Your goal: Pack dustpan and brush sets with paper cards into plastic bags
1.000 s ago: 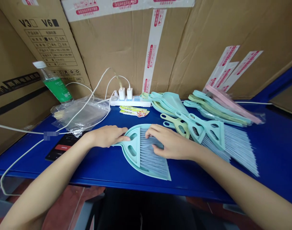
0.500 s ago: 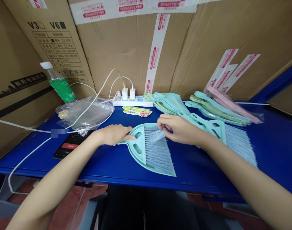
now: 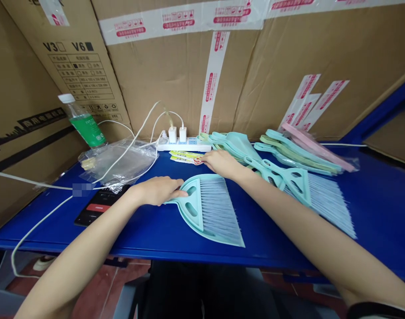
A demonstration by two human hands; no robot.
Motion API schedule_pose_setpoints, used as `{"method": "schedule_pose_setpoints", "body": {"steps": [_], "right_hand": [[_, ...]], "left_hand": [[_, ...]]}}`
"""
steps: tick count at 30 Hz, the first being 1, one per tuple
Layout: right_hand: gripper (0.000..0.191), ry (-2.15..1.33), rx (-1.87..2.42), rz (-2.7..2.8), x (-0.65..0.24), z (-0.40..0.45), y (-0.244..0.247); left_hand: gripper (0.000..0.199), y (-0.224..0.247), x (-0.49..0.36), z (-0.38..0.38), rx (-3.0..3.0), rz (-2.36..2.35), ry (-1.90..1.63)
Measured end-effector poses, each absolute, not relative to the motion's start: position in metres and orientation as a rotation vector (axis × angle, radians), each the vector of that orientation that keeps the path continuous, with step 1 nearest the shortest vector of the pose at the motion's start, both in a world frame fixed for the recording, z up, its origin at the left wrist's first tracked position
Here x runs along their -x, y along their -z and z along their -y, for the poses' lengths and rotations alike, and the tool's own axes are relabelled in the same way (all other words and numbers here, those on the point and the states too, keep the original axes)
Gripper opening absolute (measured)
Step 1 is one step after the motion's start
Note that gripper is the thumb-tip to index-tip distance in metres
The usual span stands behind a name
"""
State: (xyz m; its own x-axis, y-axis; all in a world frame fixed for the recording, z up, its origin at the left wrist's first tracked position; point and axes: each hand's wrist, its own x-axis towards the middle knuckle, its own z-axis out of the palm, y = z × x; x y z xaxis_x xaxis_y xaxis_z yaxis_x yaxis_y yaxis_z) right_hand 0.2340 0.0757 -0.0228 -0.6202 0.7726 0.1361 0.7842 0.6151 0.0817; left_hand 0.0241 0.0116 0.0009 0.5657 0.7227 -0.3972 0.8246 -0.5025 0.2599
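Observation:
A teal brush (image 3: 220, 208) lies on a matching teal dustpan (image 3: 189, 220), bristles to the right, near the table's front edge. My left hand (image 3: 160, 190) is closed round their handles at the left side. Beyond the dustpan, my right hand (image 3: 222, 163) reaches to the yellow and white packets (image 3: 185, 157), its fingertips at their right end. Those fingers are bent together; whether they grip a packet is hard to see. More teal brushes (image 3: 328, 199) lie to the right, partly behind my right forearm.
On the blue table (image 3: 136, 237) are a power strip (image 3: 189, 144) with chargers and white cables, a plastic bag (image 3: 119, 161), a phone (image 3: 96, 208) and a green-labelled bottle (image 3: 87, 128). Teal, green and pink dustpans (image 3: 318, 148) are stacked at the back right. Cardboard (image 3: 165, 66) stands behind.
My right hand has left the brush bristles and moved back and left to the packets. The bristles now lie straight. My left hand has stayed on the handles. The view has shifted slightly.

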Motion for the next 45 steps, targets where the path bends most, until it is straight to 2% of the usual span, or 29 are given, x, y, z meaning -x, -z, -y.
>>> {"method": "schedule_pose_setpoints", "body": {"steps": [3, 12, 19, 23, 30, 34, 36, 39, 41, 42, 43, 45], "right_hand": [[0.028, 0.260, 1.398, 2.730, -0.233, -0.074, 0.022], [0.011, 0.318, 1.439, 2.647, -0.238, -0.067, 0.011], [0.013, 0.281, 1.405, 2.666, -0.246, -0.068, 0.011], [0.022, 0.304, 1.376, 2.676, -0.247, -0.063, 0.007], [0.025, 0.309, 1.313, 2.703, -0.251, -0.029, -0.005], [0.020, 0.091, 1.192, 2.811, -0.251, -0.002, -0.003], [0.020, -0.161, 1.091, 2.867, -0.250, 0.007, -0.005], [0.020, -0.719, 0.860, 2.867, -0.253, 0.010, -0.008], [0.025, -0.782, 0.816, 2.818, -0.257, 0.006, -0.006], [0.028, -0.666, 0.844, 2.785, -0.260, 0.004, -0.003], [0.038, -0.513, 0.894, 2.738, -0.261, 0.001, 0.001], [0.069, -0.392, 0.936, 2.763, -0.263, -0.003, 0.011]], "left_hand": [[0.032, -0.001, -0.024, -0.012, -2.370, -1.254, 0.323], [0.035, 0.004, -0.019, -0.014, -2.383, -1.182, 0.234], [0.033, 0.003, -0.019, -0.015, -2.357, -1.178, 0.236], [0.034, 0.003, -0.019, -0.015, -2.352, -1.159, 0.220], [0.035, 0.004, -0.019, -0.015, -2.364, -1.144, 0.197], [0.035, 0.003, -0.020, -0.015, -2.352, -1.157, 0.230], [0.035, 0.003, -0.021, -0.016, -2.353, -1.164, 0.240], [0.036, 0.003, -0.021, -0.017, -2.357, -1.161, 0.235], [0.035, 0.003, -0.021, -0.017, -2.349, -1.157, 0.234], [0.034, 0.003, -0.022, -0.017, -2.343, -1.153, 0.232], [0.033, 0.002, -0.022, -0.017, -2.337, -1.149, 0.230], [0.031, 0.002, -0.023, -0.016, -2.326, -1.145, 0.227]]}}
